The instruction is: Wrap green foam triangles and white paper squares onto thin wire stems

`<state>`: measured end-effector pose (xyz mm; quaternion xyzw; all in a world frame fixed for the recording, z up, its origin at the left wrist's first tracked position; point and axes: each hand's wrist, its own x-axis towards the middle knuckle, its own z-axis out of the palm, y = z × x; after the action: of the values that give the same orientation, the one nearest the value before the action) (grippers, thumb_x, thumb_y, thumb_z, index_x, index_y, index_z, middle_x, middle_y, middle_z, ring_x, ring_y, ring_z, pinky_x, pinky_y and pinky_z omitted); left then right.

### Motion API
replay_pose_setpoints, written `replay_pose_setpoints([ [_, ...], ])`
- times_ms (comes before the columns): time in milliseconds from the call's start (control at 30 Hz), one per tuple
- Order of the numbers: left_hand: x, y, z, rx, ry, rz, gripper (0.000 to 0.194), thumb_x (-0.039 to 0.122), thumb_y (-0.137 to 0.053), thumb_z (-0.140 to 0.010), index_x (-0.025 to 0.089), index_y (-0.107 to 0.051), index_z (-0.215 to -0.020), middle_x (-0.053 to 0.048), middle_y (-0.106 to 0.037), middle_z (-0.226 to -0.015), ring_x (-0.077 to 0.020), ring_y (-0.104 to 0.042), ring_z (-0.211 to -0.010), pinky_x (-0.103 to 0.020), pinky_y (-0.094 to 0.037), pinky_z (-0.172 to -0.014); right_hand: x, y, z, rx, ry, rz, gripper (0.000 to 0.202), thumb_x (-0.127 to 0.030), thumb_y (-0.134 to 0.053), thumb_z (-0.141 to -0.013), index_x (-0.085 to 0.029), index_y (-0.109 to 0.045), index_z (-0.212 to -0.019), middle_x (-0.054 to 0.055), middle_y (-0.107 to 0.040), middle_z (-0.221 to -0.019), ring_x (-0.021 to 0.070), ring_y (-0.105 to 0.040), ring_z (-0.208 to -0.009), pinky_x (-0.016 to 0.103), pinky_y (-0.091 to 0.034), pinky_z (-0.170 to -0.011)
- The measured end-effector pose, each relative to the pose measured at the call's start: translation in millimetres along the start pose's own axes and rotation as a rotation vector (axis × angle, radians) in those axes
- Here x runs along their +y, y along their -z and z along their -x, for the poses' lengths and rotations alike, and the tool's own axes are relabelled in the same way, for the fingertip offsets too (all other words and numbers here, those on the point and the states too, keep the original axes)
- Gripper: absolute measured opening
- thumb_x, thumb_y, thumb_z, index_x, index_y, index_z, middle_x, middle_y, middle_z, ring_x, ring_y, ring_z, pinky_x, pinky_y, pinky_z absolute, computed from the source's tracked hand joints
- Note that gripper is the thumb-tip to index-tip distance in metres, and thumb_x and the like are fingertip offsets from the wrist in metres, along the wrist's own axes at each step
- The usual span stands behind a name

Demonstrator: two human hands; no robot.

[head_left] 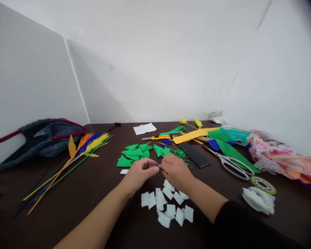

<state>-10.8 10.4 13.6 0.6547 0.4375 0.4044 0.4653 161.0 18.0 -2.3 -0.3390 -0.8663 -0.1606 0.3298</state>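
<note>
white squares (160, 200) lie loose, seemingly left to use like the green pieces (134, 152) beyond them, where left hand (140, 172) and right hand (175, 169) meet, fingertips nearly closed, any hold too hidden to tell, finished-looking plumes (100, 141) left of the squares.

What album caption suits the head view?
Left hand and right hand close together over a dark table, between green pieces and white squares.

The table (98, 169) was of dark brown colour. On its near part lay many small white squares (170, 209); farther back, green pieces (132, 152) overlapped one another. At the left rested long-stemmed artificial flowers (93, 143); at the right, scissors (224, 160), a tape roll (257, 183) and a white bundle (259, 200).
</note>
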Motion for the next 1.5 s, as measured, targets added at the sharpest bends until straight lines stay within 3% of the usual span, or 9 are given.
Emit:
replay_pose_setpoints([
  [167,1,-5.2,2,0.052,-0.072,-0.374,0.012,0.026,-0.056,-0.069,0.017,-0.065,-0.068,-0.001,-0.064,-0.062,-0.0168,-0.056,-0.063,-0.027,-0.042,-0.06,-6,0,-2,-0.048,0.055,0.103,0.02,-0.013,-0.048,-0.079,-0.016,-0.056,-0.061,0.005,-0.054,-0.067,0.0174,-0.048,-0.068,0.03,-0.038,-0.061],
  [300,1,-3.4,3,0.057,-0.187,-0.511,0.012,0.024,-0.053,-0.072,0.019,-0.062,-0.065,0.0,-0.064,-0.064,-0.0157,-0.055,-0.063,-0.026,-0.04,-0.061,-2,2,-1,-0.051,-0.018,-0.076,0.017,-0.019,-0.051,-0.08,-0.017,-0.061,-0.067,0.006,-0.06,-0.071,0.0179,-0.052,-0.072,0.03,-0.041,-0.064],
  [567,0,5.0,4,0.058,-0.502,-0.77,0.013,0.027,-0.049,-0.078,0.021,-0.061,-0.075,-0.004,-0.062,-0.074,-0.0192,-0.052,-0.077,-0.033,-0.037,-0.076,0,8,-5,-0.156,-0.573,-0.822,0.01,-0.014,-0.057,-0.072,-0.019,-0.065,-0.069,0.0,-0.063,-0.058,0.0128,-0.059,-0.056,0.024,-0.046,-0.055],
  [633,1,5.0,4,0.042,-0.428,-0.641,0.015,0.031,-0.053,-0.076,0.02,-0.06,-0.083,-0.005,-0.063,-0.081,-0.0192,-0.053,-0.079,-0.033,-0.038,-0.076,0,8,-5,-0.119,-0.523,-0.778,0.009,-0.014,-0.058,-0.071,-0.019,-0.065,-0.069,0.001,-0.063,-0.06,0.0131,-0.058,-0.058,0.025,-0.046,-0.057],
  [733,1,3.3,2,-0.049,-0.256,-0.414,0.024,0.035,-0.051,-0.076,0.018,-0.061,-0.09,-0.005,-0.064,-0.086,-0.0187,-0.055,-0.079,-0.029,-0.041,-0.071,2,6,-2,-0.019,-0.256,-0.574,0.011,-0.016,-0.056,-0.075,-0.019,-0.066,-0.076,0.003,-0.064,-0.07,0.0145,-0.058,-0.067,0.027,-0.045,-0.064],
  [900,-5,-1.2,0,-0.129,-0.136,-0.315,0.025,0.032,-0.045,-0.078,0.016,-0.063,-0.07,-0.003,-0.064,-0.07,-0.0175,-0.056,-0.07,-0.028,-0.04,-0.067,5,5,3,0.023,0.027,-0.333,0.02,-0.017,-0.046,-0.082,-0.02,-0.065,-0.081,0.006,-0.064,-0.078,0.0176,-0.056,-0.076,0.031,-0.045,-0.069],
  [1000,-5,-3.8,-1,-0.08,-0.128,-0.313,0.021,0.031,-0.049,-0.075,0.017,-0.062,-0.066,-0.002,-0.062,-0.067,-0.017,-0.054,-0.069,-0.027,-0.039,-0.066,5,5,3,0.024,-0.018,-0.38,0.018,-0.017,-0.048,-0.081,-0.021,-0.065,-0.082,0.005,-0.065,-0.076,0.0171,-0.057,-0.075,0.03,-0.046,-0.069],
  [1233,-1,-9.0,-2,0.074,-0.22,-0.471,0.01,0.027,-0.058,-0.066,0.018,-0.058,-0.062,0.001,-0.057,-0.062,-0.0156,-0.049,-0.065,-0.025,-0.035,-0.06,3,2,2,0.008,-0.397,-0.644,0.009,-0.014,-0.059,-0.069,-0.021,-0.065,-0.07,-0.001,-0.062,-0.065,0.0118,-0.057,-0.062,0.022,-0.044,-0.058],
  [1500,-4,-10.8,-3,-0.076,-0.15,-0.328,0.02,0.031,-0.048,-0.075,0.017,-0.061,-0.069,-0.001,-0.062,-0.068,-0.0169,-0.054,-0.069,-0.026,-0.038,-0.065,3,10,-2,-0.02,-0.231,-0.484,0.013,-0.011,-0.054,-0.071,-0.019,-0.064,-0.073,0.001,-0.06,-0.069,0.0122,-0.055,-0.065,0.023,-0.043,-0.061],
])
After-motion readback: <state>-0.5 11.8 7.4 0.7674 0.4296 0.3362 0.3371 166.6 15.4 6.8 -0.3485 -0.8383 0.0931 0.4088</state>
